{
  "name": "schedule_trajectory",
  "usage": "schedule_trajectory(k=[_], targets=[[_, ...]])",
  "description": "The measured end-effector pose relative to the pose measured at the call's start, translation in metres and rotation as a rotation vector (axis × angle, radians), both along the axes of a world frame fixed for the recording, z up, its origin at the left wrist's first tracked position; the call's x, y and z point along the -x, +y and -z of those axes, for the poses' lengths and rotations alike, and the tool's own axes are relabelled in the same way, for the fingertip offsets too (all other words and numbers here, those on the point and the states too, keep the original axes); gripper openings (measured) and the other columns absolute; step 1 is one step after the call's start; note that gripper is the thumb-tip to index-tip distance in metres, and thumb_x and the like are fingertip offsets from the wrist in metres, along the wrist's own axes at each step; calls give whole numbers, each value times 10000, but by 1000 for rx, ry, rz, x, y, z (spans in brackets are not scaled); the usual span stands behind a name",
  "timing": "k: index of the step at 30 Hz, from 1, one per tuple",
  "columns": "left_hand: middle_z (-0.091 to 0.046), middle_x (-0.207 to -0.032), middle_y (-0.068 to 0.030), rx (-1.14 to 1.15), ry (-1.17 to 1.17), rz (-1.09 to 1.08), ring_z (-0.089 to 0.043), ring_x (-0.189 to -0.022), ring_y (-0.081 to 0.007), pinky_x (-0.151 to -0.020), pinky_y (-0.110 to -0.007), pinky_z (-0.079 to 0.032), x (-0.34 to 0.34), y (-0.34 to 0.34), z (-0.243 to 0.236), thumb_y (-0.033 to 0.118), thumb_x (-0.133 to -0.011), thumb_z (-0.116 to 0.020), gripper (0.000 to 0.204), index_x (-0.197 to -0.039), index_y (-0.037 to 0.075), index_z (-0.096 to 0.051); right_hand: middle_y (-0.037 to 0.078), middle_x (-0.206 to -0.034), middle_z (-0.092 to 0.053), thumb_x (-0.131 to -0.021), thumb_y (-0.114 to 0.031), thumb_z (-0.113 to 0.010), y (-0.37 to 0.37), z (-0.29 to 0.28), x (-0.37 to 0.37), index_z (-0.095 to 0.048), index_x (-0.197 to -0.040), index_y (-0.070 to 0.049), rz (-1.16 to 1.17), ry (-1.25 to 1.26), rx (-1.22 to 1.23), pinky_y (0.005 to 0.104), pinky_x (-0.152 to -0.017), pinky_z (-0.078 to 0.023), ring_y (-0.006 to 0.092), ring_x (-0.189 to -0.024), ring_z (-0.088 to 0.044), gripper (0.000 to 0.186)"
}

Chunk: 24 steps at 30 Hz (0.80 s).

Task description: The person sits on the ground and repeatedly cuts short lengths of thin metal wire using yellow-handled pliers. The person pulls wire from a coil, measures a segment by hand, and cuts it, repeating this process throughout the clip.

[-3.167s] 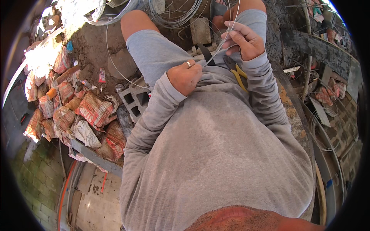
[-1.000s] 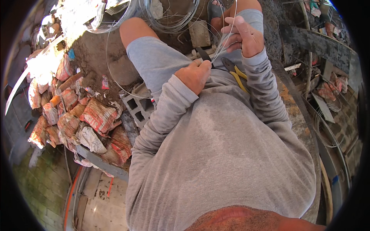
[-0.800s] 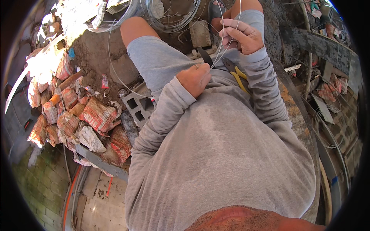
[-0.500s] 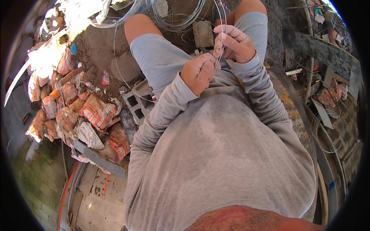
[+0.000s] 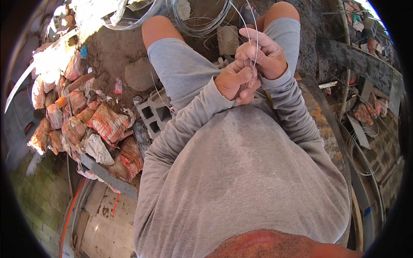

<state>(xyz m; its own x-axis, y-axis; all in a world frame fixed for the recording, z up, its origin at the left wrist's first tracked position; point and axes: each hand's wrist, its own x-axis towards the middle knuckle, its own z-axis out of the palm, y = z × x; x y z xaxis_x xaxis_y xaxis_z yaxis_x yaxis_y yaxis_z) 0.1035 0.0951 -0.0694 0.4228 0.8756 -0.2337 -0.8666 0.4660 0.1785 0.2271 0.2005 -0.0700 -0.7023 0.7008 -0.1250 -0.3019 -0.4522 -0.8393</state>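
Note:
Thin metal wire (image 5: 257,39) runs as two strands from the top of the view down to my hands, above my lap. My right hand (image 5: 267,53) pinches the strands between thumb and fingers, its other fingers partly stretched out. Just below and to the left, touching it, my left hand (image 5: 234,81) is closed with thumb against fingers where the wire's lower ends come in. The ends themselves are partly hidden by my fingers.
Coils of wire (image 5: 202,26) lie on the ground ahead, beyond my knees. Hollow concrete blocks (image 5: 155,114) stand beside my left leg. Red and white filled sacks (image 5: 109,124) are heaped at the left. Dark planks (image 5: 352,58) lie at the right.
My left hand has turned from a fist to a thumb-up pinch and moved slightly right, against the right hand. The strands have spread apart, and the loose wire at my left has shifted.

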Motion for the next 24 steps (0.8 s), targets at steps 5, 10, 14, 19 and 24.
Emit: schedule_trajectory(k=[5, 10, 14, 19, 24], targets=[[-507, -640, 4, 5, 472, -128, -475, -488, -92, -350, -243, -352, 1, -1, -6, 217, -923, -662, 181, -881, 113, -519, 88, -867, -681, -979, -210, -595, -4, -24, 1, -624, -1198, 16, 260, -184, 117, 259, -680, -533, 146, -779, -641, 317], [-494, -560, -12, -238, 1454, -342, -480, -472, -112, -423, -290, -374, -3, -2, -20, -15, -828, -622, 169, -756, 65, -491, 72, -811, -683, -976, -275, -594, -2, -27, 3, -677, -1111, 7, 297, -427, -184, 236, -558, -504, 116, -685, -623, 323], [-470, -570, -53, -398, 1740, -425, -461, -478, -139, -466, -302, -370, -5, -2, -18, -61, -744, -629, 181, -724, 37, -478, 51, -770, -676, -933, -197, -662, -6, -32, 3, -695, -1045, 10, 306, -643, -424, 218, -532, -479, 79, -643, -599, 237], [-477, -607, -75, -440, 1855, -368, -447, -483, -156, -482, -302, -369, -10, -5, -12, -71, -741, -595, 149, -729, 27, -484, 34, -728, -659, -908, -175, -696, -6, -30, 4, -697, -1002, 18, 311, -698, -387, 215, -546, -474, 71, -625, -591, 215], [-506, -618, -19, -316, 1325, -249, -485, -496, -97, -463, -263, -368, 1, -20, -11, -30, -834, -540, 67, -818, 34, -552, 54, -761, -676, -948, -193, -645, -4, -36, -2, -686, -1024, -1, 153, -366, 103, 243, -572, -527, 123, -652, -648, 211]])
